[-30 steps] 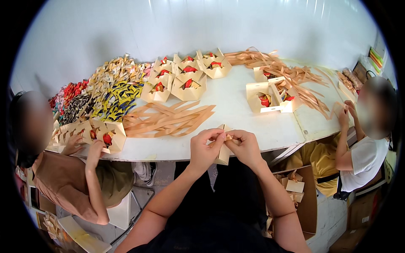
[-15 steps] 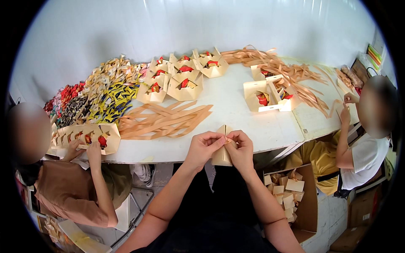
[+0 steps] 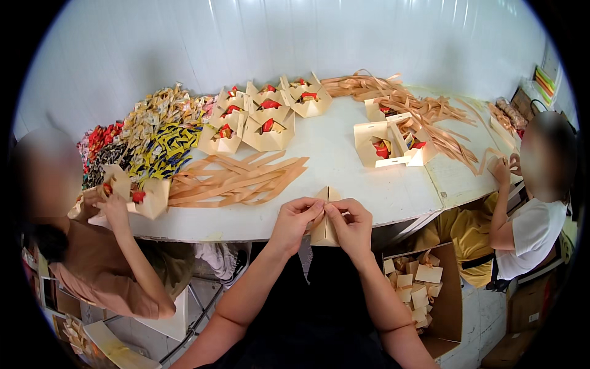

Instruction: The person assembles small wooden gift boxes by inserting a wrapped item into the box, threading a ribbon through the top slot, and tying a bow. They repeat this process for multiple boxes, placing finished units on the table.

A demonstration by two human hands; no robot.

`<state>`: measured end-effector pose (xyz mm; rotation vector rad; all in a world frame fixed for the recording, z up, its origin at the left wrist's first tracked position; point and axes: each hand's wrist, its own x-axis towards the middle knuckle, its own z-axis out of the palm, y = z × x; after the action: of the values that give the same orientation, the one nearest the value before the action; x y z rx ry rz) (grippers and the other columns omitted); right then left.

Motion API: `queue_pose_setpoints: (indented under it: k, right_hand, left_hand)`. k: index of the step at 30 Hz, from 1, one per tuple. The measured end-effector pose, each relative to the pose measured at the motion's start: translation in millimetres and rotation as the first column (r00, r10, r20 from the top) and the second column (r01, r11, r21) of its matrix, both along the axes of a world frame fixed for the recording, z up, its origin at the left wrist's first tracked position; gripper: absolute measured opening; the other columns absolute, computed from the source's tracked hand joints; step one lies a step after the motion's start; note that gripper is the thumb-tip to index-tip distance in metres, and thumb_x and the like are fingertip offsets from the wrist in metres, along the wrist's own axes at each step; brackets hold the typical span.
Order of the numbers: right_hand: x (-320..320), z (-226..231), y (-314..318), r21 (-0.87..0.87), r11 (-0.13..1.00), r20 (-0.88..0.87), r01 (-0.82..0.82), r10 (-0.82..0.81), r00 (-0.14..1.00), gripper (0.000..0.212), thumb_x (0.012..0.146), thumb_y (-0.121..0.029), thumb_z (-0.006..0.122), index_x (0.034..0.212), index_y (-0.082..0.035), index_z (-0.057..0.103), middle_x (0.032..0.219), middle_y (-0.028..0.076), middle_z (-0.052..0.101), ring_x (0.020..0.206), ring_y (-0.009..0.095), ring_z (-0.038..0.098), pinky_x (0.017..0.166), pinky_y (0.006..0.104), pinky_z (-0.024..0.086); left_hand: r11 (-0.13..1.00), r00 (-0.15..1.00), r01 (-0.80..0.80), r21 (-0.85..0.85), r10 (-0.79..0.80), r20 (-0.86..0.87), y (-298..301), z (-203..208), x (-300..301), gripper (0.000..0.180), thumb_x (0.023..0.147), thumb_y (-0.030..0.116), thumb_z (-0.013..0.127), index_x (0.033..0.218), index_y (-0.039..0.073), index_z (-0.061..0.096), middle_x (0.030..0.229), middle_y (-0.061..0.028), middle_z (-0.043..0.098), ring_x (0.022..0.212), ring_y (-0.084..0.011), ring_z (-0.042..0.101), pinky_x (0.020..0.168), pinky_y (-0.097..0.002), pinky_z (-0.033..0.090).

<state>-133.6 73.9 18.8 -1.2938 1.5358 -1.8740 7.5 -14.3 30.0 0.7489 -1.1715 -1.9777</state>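
Note:
A small folded cream paper box (image 3: pixel 324 235) stands at the table's near edge, right in front of me, its two top edges brought together. My left hand (image 3: pixel 291 224) is closed at its left side, thumb and forefinger pinched at the top. On the other side my right hand (image 3: pixel 350 225) also pinches there, the thumbs almost touching. Whether a ribbon lies between the fingertips is hidden. Cut tan ribbons (image 3: pixel 239 178) lie loose beyond my left hand. Further back are several open cream boxes (image 3: pixel 261 140) with red-wrapped pieces inside.
Wrapped small packets (image 3: pixel 166 111) are heaped at the back left. More open boxes (image 3: pixel 370 132) and long tan ribbons (image 3: pixel 439 111) lie to the right. A carton (image 3: pixel 452 277) below holds finished boxes (image 3: pixel 420 295). Co-workers sit left (image 3: pixel 104 270) and right (image 3: pixel 531 234).
My hands stay at the box; the bit of tan ribbon seen at my fingertips no longer shows. The left co-worker has lifted and tilted the open boxes held there.

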Motion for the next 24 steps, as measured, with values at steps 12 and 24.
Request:
queue_pose_setpoints:
  k: [12, 24]
  right_hand:
    - [-59, 17, 130, -0.164, 0.892, 0.086, 0.420, -0.412, 0.907, 0.011, 0.111, -0.010, 0.062, 0.101, -0.006, 0.061, 0.094, 0.001, 0.055, 0.084, 0.009, 0.052, 0.078, 0.0244, 0.045]
    - [-35, 72, 127, -0.236, 0.902, -0.135, 0.361, -0.399, 0.907, 0.014, 0.101, 0.000, 0.070, 0.113, 0.000, 0.065, 0.108, 0.006, 0.062, 0.100, 0.015, 0.058, 0.092, 0.0287, 0.048]
  left_hand:
    - [0.824, 0.946, -0.291, -0.487, 0.323, -0.018, 14, -12, 31, 0.016, 0.108, 0.010, 0.072, 0.119, -0.002, 0.075, 0.104, -0.0036, 0.075, 0.092, -0.0121, 0.070, 0.087, -0.0289, 0.057]
    - [0.846, 0.836, -0.458, -0.272, 0.514, 0.193, -165, 6, 35, 0.033, 0.110, 0.026, 0.070, 0.124, -0.004, 0.063, 0.108, -0.0089, 0.069, 0.091, -0.0147, 0.068, 0.072, -0.0299, 0.058]
